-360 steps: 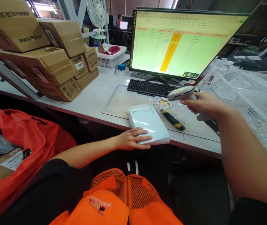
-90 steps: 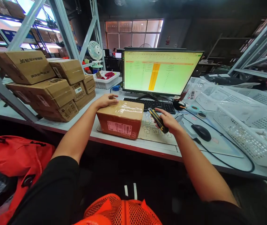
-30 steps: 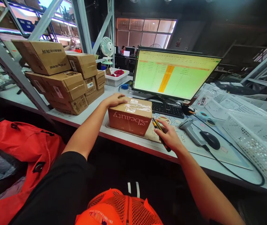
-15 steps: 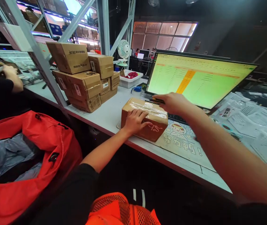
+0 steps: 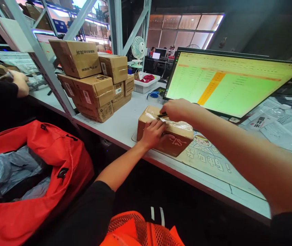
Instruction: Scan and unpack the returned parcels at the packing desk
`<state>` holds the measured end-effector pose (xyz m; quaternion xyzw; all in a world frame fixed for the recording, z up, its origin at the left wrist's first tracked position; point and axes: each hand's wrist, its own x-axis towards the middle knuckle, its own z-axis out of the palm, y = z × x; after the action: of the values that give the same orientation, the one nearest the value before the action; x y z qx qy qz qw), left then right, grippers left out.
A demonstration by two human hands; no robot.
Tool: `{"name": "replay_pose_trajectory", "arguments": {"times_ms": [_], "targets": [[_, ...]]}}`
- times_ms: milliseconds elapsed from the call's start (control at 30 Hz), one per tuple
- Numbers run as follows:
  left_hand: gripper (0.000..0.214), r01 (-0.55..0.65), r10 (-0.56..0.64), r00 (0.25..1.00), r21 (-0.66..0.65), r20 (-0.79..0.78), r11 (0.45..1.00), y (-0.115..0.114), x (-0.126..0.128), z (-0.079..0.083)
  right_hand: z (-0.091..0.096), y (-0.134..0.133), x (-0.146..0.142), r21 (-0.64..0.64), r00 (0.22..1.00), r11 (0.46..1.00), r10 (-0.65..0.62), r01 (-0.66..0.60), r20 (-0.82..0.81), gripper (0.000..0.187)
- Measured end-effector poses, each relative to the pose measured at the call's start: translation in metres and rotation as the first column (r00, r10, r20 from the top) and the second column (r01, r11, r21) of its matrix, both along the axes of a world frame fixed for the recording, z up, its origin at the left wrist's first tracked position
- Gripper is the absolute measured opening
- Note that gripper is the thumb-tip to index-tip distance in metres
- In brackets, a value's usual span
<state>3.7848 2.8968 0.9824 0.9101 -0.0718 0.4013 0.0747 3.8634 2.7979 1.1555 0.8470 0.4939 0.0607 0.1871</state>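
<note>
cutter (image 5: pixel 163 115) mostly out of sight in right hand (image 5: pixel 174 110) over carton (image 5: pixel 179 146)

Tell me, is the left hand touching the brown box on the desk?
Touching: the head view shows the left hand lying on the brown box, fingers over its near top edge.

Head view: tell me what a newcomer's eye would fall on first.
Probably the lit monitor at upper right, with its orange column, and the open red bag at lower left. Between them, the left hand rests on a taped cardboard box, while the right hand holds a mostly hidden utility knife at its top.
</note>
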Motion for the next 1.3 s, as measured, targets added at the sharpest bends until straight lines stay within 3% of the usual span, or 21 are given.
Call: {"name": "replay_pose_trajectory", "arguments": {"times_ms": [67, 200, 267, 333, 433, 533, 600, 633, 700, 800, 833, 900, 1000, 1100, 1200, 1300], "targets": [[0.046, 0.003, -0.003, 0.999, 0.003, 0.035, 1.000, -0.001, -0.001, 0.000, 0.001, -0.040, 0.012, -0.043, 0.998, 0.998, -0.055, 0.055, -0.018, 0.033], [0.046, 0.019, -0.020, 0.995, 0.006, 0.093, 1.000, 0.000, -0.004, 0.001, -0.013, -0.149, 0.053, -0.091, 0.980, 0.976, -0.198, 0.197, 0.003, 0.021], [0.045, 0.043, -0.043, 0.990, 0.006, 0.132, 0.999, 0.000, -0.007, 0.002, -0.033, -0.196, 0.068, -0.045, 0.949, 0.947, -0.317, 0.317, 0.011, 0.023], [0.043, 0.077, -0.078, 0.981, 0.012, 0.179, 0.997, -0.002, -0.013, 0.005, -0.064, -0.225, 0.068, 0.033, 0.899, 0.899, -0.437, 0.437, -0.004, 0.040], [0.041, 0.102, -0.106, 0.973, 0.027, 0.205, 0.994, -0.010, -0.028, 0.009, -0.127, -0.235, 0.044, 0.107, 0.818, 0.811, -0.568, 0.575, -0.088, 0.059], [0.041, 0.092, -0.097, 0.978, 0.034, 0.185, 0.995, -0.021, -0.046, 0.013, -0.186, -0.228, 0.019, 0.139, 0.810, 0.799, -0.568, 0.585, -0.147, 0.057], [0.041, 0.097, -0.101, 0.975, 0.034, 0.195, 0.995, -0.026, -0.055, 0.013, -0.207, -0.225, 0.012, 0.191, 0.828, 0.807, -0.532, 0.559, -0.176, 0.053], [0.041, 0.102, -0.106, 0.973, 0.034, 0.206, 0.994, -0.028, -0.058, 0.013, -0.208, -0.225, 0.012, 0.255, 0.843, 0.804, -0.501, 0.537, -0.195, 0.051], [0.041, 0.097, -0.102, 0.969, 0.035, 0.223, 0.995, -0.029, -0.060, 0.012, -0.194, -0.221, 0.018, 0.472, 0.890, 0.755, -0.390, 0.455, -0.235, 0.047], [0.042, 0.068, -0.076, 0.976, 0.048, 0.206, 0.997, -0.028, -0.059, 0.011, -0.143, -0.195, 0.024, 0.767, 0.966, 0.591, -0.099, 0.249, -0.237, 0.047], [0.042, 0.062, -0.071, 0.978, 0.052, 0.194, 0.997, -0.028, -0.059, 0.011, -0.125, -0.181, 0.023, 0.790, 0.972, 0.581, -0.011, 0.196, -0.234, 0.048], [0.041, 0.055, -0.063, 0.982, 0.052, 0.175, 0.997, -0.027, -0.060, 0.011, -0.094, -0.147, 0.016, 0.724, 0.967, 0.677, 0.072, 0.133, -0.245, 0.054], [0.040, 0.053, -0.058, 0.985, 0.034, 0.161, 0.998, -0.027, -0.061, 0.014, -0.070, -0.103, -0.004, 0.486, 0.970, 0.863, -0.019, 0.138, -0.242, 0.058], [0.040, 0.057, -0.058, 0.990, 0.014, 0.129, 0.998, -0.026, -0.061, 0.015, -0.059, -0.087, -0.021, 0.290, 0.978, 0.941, -0.128, 0.172, -0.164, 0.050], [0.039, 0.058, -0.058, 0.994, -0.001, 0.090, 0.998, -0.029, -0.065, 0.013, -0.048, -0.088, -0.017, 0.303, 0.961, 0.912, -0.263, 0.277, -0.087, 0.051], [0.037, 0.073, -0.073, 0.995, -0.009, 0.067, 0.997, -0.036, -0.079, 0.016, -0.043, -0.084, 0.015, 0.465, 0.904, 0.782, -0.412, 0.416, -0.115, 0.051]]}}
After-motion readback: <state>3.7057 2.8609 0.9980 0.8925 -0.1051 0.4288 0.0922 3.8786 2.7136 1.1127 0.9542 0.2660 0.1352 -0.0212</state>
